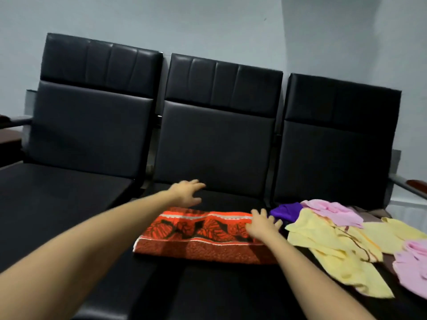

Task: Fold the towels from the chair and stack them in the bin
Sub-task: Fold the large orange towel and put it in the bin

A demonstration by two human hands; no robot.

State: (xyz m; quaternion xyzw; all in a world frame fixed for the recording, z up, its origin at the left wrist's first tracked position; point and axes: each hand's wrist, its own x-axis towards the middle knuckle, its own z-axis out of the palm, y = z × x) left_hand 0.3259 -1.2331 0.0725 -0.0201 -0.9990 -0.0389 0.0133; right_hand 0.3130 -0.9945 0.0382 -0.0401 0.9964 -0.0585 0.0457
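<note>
Head view. Your orange towel (203, 236) lies on the middle seat of the black chair (215, 144), already doubled into a long strip running 9 to 3 o'clock.

Your right hand (261, 225) rests flat on the strip's 3 o'clock end, fingers straight and spread, gripping nothing. Your left hand (188, 192) is just past the strip's far edge at about 11 o'clock, fingers splayed and holding nothing. I cannot tell whether it touches the seat.

At 3 o'clock of the strip, the loose pile waits unfolded: purple towel (286, 210), pink towel (335, 211), yellow towel (330, 248). The bin is not in view.

Judgement: folding of the first towel is in hand, roughly midway. The next move calls for pinching one short end and bringing it over to the other, edges matched.
</note>
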